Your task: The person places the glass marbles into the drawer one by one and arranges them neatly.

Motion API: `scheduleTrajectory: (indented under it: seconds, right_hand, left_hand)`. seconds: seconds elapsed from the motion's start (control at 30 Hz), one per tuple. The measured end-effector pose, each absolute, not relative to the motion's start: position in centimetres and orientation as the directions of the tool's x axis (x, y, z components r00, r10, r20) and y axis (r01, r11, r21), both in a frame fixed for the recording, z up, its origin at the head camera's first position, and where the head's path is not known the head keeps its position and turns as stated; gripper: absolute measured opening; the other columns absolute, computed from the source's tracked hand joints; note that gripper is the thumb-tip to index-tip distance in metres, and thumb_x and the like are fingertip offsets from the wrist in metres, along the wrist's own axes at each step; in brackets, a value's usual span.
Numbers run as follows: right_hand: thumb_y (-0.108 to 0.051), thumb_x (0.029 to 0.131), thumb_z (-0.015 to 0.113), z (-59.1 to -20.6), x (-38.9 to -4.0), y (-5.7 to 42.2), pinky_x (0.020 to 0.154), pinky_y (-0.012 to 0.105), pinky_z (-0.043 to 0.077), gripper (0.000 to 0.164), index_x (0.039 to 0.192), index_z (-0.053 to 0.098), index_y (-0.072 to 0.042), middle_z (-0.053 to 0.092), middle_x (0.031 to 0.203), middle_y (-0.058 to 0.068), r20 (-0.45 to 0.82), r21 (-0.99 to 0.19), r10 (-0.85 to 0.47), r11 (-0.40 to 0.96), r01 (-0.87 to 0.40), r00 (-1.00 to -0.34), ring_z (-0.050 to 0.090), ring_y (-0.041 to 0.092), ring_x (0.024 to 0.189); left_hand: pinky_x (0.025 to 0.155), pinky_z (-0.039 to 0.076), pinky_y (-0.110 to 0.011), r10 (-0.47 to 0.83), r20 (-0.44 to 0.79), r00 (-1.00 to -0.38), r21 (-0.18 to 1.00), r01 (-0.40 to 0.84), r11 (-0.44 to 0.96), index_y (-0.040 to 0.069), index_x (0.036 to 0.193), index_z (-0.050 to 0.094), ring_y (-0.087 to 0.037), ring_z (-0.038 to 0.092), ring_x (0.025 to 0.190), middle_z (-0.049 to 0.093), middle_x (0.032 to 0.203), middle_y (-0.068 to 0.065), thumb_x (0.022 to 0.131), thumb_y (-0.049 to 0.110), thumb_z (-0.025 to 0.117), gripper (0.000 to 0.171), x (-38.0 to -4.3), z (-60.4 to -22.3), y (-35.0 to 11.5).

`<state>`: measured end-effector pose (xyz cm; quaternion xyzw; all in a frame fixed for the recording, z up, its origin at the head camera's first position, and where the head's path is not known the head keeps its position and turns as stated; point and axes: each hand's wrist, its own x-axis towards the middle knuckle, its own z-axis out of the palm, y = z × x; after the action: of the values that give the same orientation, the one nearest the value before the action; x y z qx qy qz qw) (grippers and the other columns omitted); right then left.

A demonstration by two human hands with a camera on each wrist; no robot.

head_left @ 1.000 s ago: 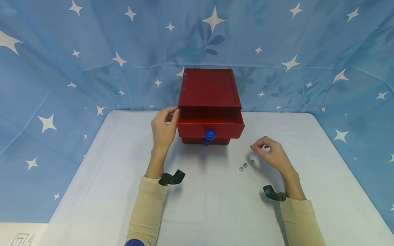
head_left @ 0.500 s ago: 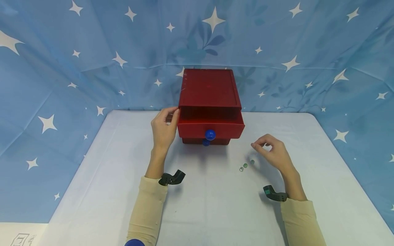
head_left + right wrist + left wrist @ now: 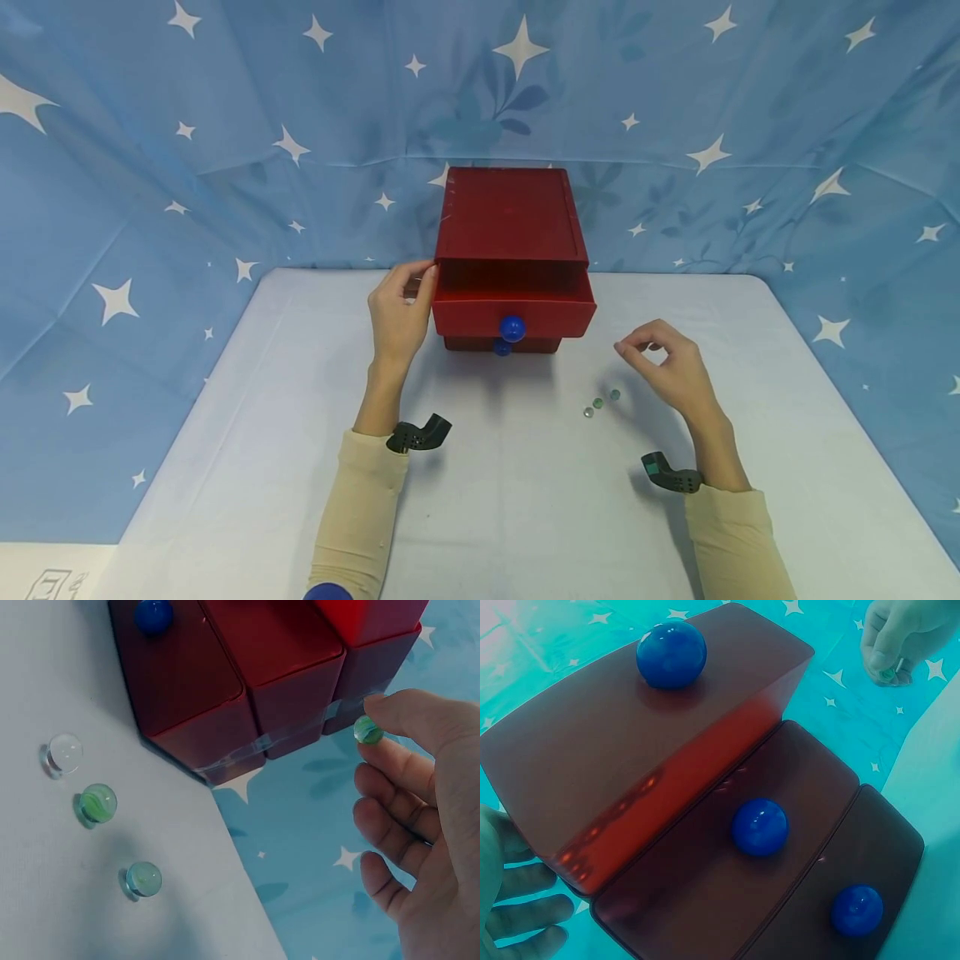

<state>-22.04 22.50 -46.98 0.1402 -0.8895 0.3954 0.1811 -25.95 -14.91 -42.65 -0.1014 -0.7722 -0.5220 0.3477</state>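
Note:
A red chest of drawers (image 3: pixel 512 212) with blue ball knobs stands at the back of the table, its top drawer (image 3: pixel 468 320) pulled out. My left hand (image 3: pixel 397 321) touches the chest's left front edge, its fingers fairly straight beside the open drawer in the left wrist view. Off to the right, my right hand (image 3: pixel 673 371) is raised over the table. Thumb and index finger pinch a green-swirled glass marble (image 3: pixel 367 730). Below it on the table lie a clear marble (image 3: pixel 65 754), a green-swirled marble (image 3: pixel 98 803) and a pale green marble (image 3: pixel 143 879).
A white cloth covers the table (image 3: pixel 502 508). Behind and beside it hangs a blue curtain (image 3: pixel 315 208) with white stars. Below the top drawer, the lower drawers (image 3: pixel 802 787) are closed, their knobs sticking out. A blue round object (image 3: pixel 327 592) shows at the bottom edge.
My right hand has shifted slightly up and to the right, still pinching. My left hand, the chest and the marbles on the table have stayed put.

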Motion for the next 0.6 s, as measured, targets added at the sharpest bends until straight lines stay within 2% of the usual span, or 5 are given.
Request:
scheduleTrajectory:
  seconds: [0.3,0.6]
  right_hand:
    - [-0.009,0.088,0.075,-46.64,-22.06,22.16,0.081,0.023,0.044,0.006,0.093,0.073,-0.008,0.07,0.092,0.007,0.481,-0.648,-0.089,0.634,-0.422,-0.872,0.055,0.0,0.086]
    - [-0.012,0.089,0.075,-46.36,-21.89,21.92,0.082,0.023,0.044,0.006,0.094,0.073,-0.01,0.07,0.093,0.004,0.475,-0.638,-0.089,0.651,-0.412,-0.876,0.055,0.003,0.086]
  left_hand:
    - [0.073,0.052,-0.013,-0.21,0.643,-0.737,0.738,0.524,0.425,0.006,0.109,0.075,-0.023,0.07,0.079,0.074,0.098,-0.011,0.098,0.022,0.065,0.022,-26.0,-42.74,-14.92]
    - [0.072,0.052,-0.014,-0.209,0.641,-0.738,0.738,0.519,0.431,0.006,0.109,0.075,-0.021,0.07,0.078,0.075,0.097,-0.01,0.098,0.023,0.065,0.022,-26.11,-42.64,-14.93]
